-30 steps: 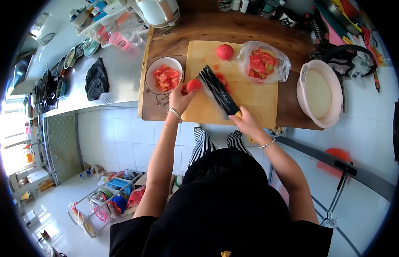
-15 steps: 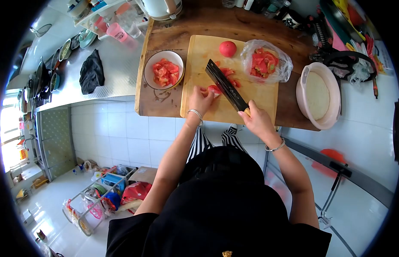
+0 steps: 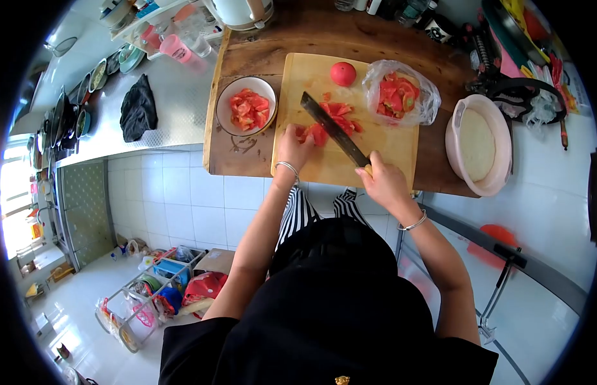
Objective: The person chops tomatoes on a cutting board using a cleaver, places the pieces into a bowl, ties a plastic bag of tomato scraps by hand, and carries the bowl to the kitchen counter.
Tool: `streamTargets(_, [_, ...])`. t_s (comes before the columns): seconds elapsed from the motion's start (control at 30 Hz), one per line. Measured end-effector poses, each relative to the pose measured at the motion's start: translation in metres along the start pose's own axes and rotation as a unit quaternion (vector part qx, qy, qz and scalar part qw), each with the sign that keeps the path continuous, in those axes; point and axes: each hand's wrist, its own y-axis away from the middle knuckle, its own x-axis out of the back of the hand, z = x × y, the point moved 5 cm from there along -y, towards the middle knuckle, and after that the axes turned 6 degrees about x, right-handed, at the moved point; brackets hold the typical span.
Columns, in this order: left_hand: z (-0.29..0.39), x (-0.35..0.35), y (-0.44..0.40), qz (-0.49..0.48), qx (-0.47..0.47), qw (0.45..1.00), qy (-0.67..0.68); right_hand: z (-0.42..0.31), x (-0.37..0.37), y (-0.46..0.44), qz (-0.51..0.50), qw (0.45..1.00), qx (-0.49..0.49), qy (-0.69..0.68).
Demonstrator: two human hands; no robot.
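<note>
My right hand (image 3: pixel 383 181) is closed round the handle of a dark-bladed kitchen knife (image 3: pixel 335 130), which slants up and left over the wooden cutting board (image 3: pixel 382 157). Left of the blade, my left hand (image 3: pixel 294 147) has its fingers bent on a piece of tomato (image 3: pixel 317 134). Cut tomato pieces (image 3: pixel 340 110) lie just beyond the blade, partly hidden by it. A whole tomato (image 3: pixel 343 74) rests near the board's far edge. Beside it, a clear plastic bag (image 3: pixel 428 106) holds more cut tomato. Left of the board, a white bowl (image 3: pixel 270 96) contains chopped tomato.
The board lies on a brown wooden table (image 3: pixel 298 38). A pale pink basin (image 3: pixel 453 160) with dough-like contents stands at the table's right end. A metal counter (image 3: pixel 176 109) with a black cloth (image 3: pixel 138 109) adjoins on the left. A kettle (image 3: pixel 240 14) stands at the back.
The knife blade has swung slightly left and seems turned more flat. My left hand has shifted a little left, and more cut tomato shows around the blade.
</note>
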Motion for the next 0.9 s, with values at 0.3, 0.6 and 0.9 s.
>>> streamTargets(0.3, [0.011, 0.000, 0.005, -0.009, 0.002, 0.998, -0.060, 0.019, -0.027, -0.016, -0.012, 1.000, -0.024, 0.013])
streamTargets(0.6, [0.019, 0.004, 0.026, -0.045, 0.029, 0.999, -0.010, -0.001, -0.004, 0.004, 0.000, 0.999, -0.031, -0.045])
streamTargets(0.9, [0.018, -0.001, 0.029, -0.002, -0.028, 0.999, -0.039, 0.010, -0.036, -0.020, -0.007, 0.999, -0.045, -0.024])
